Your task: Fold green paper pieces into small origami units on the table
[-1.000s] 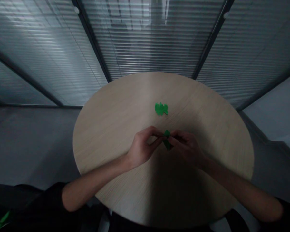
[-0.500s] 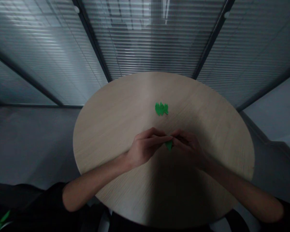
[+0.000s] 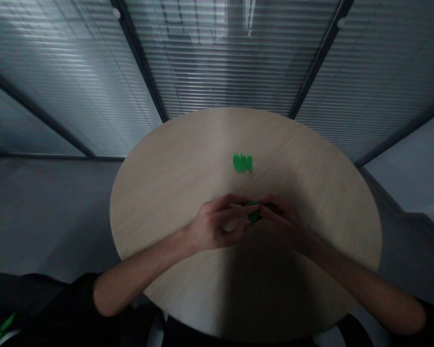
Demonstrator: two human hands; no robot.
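Note:
Near the middle of the table, both hands meet around a small dark-green piece [image 3: 253,218] that looks like folded paper. My right hand [image 3: 287,222] pinches its right side between thumb and fingers. On the left side, my left hand [image 3: 220,222] has one fingertip lying across the front of the piece and other fingers behind it. Its thumb is spread lower, close to the piece's lower edge. The fingers cover much of the piece. Beyond the hands, several similar bright-green pieces [image 3: 242,163] lie side by side in a short row.
The round wooden table [image 3: 159,193] has a dark shadow over its near right part. Glass partitions with horizontal blinds [image 3: 227,82] stand behind it. Green plant leaves [image 3: 2,327] show at the lower left corner.
My left thumb has parted from the fingers and moved down, and more of the green piece's top edge shows. My right hand has hardly moved.

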